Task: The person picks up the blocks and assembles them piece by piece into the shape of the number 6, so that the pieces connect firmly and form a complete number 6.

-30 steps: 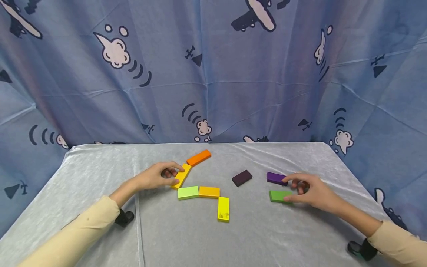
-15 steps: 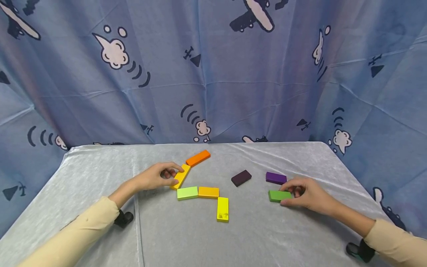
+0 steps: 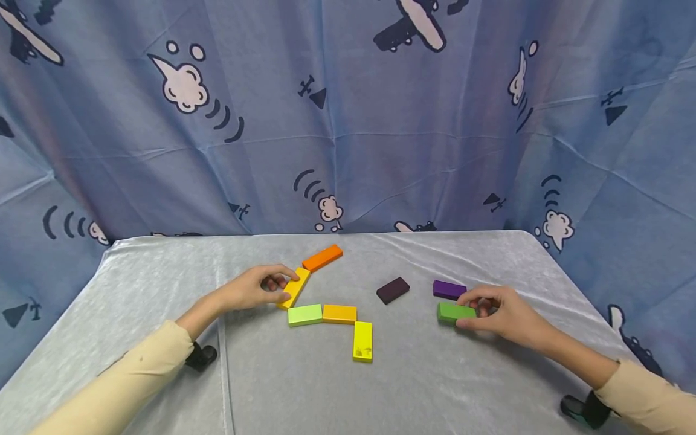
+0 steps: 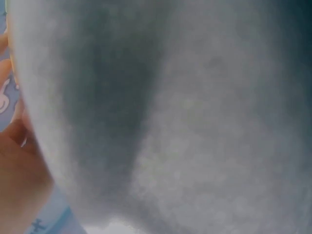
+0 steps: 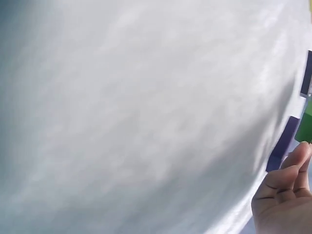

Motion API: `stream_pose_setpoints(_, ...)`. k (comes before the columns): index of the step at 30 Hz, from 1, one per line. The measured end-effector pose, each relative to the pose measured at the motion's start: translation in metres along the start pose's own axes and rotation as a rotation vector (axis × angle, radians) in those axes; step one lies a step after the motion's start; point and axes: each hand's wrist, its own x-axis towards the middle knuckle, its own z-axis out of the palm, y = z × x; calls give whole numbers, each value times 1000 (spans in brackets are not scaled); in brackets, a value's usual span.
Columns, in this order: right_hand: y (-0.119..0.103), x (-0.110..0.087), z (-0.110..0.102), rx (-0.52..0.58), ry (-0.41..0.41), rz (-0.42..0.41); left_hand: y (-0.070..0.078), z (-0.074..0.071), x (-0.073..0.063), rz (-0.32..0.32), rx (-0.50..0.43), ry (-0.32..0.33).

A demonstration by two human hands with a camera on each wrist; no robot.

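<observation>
My left hand (image 3: 255,289) pinches a yellow-orange block (image 3: 296,286) between thumb and fingers; the block lies slanted on the table. Its upper end meets an orange block (image 3: 323,258), and its lower end lies close to a light green block (image 3: 306,315). On the right, my right hand (image 3: 505,314) holds a green block (image 3: 454,312) by its right end, apparently just off the cloth. Behind it lies a purple block (image 3: 449,289), also visible as a purple block (image 5: 283,144) beside the thumb in the right wrist view. The left wrist view is mostly blurred cloth.
An amber block (image 3: 339,314) touches the light green one, and a yellow block (image 3: 362,342) stands out toward me from its right end. A dark brown block (image 3: 393,290) lies alone mid-table. Grey cloth covers the table (image 3: 413,386); a patterned curtain (image 3: 337,121) hangs behind.
My right hand has come off the purple block's end, closed on the green block and raised it slightly. The left hand stays on the yellow-orange block.
</observation>
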Motion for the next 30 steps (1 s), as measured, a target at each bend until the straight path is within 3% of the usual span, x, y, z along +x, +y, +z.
stream_pose_setpoints(10,-16,4,3,51,37,83,-3,1,0,11,-5,-1)
stream_pose_setpoints(30,-46,13,41,133,-29,-49,-3,0,1,-3,2,3)
